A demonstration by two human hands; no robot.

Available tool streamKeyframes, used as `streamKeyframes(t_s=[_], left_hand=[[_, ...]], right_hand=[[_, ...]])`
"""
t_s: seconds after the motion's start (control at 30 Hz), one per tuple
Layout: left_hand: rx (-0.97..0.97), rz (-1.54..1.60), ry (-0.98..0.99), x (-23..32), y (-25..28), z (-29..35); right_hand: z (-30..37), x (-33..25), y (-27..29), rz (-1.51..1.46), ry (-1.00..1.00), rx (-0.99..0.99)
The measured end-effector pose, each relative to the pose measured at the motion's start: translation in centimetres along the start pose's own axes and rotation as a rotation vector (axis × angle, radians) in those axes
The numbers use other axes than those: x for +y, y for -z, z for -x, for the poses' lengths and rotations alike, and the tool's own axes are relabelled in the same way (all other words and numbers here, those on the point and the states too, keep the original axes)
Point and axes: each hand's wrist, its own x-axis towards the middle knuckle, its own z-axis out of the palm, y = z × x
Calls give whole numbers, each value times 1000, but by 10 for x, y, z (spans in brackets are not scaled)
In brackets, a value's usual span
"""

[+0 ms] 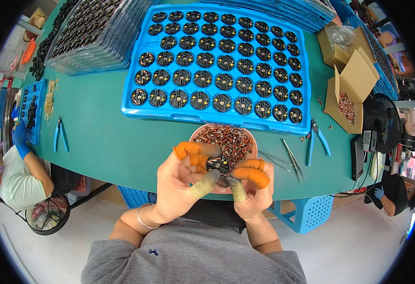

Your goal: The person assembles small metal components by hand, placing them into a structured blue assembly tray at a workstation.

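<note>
Between the fingertips of both hands is a small round black part point(218, 164) with a yellow bit, much of it covered by fingers. My left hand point(181, 182) pinches it from the left, and my right hand point(253, 191) grips its right side. Orange and pale yellow finger cots cover fingertips on both. Just beyond and beneath my hands stands a pink bowl point(255, 147) full of small copper-and-silver cylinders point(229, 141). Behind it a blue tray point(131, 108) carries rows of round black parts point(204, 60) with yellow bits; one recess at its left shows bare blue.
Right of the bowl lie tweezers point(292, 160) and blue-handled cutters point(317, 140), then an open carton point(333, 102) of cylinders. More cutters point(60, 135) lie at left. Stacked clear trays point(91, 52) stand far left. Co-workers sit at left point(20, 177) and right point(391, 196).
</note>
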Motion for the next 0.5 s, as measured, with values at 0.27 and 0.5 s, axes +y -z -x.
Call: streamKeyframes(t_s=[0.27, 0.5], left_hand=[[-12, -97, -49, 0, 1, 5], [-47, 36, 100, 4, 7, 0]], right_hand=[[-1, 1, -1, 88, 111, -14], [-4, 2, 5, -496, -362, -110]])
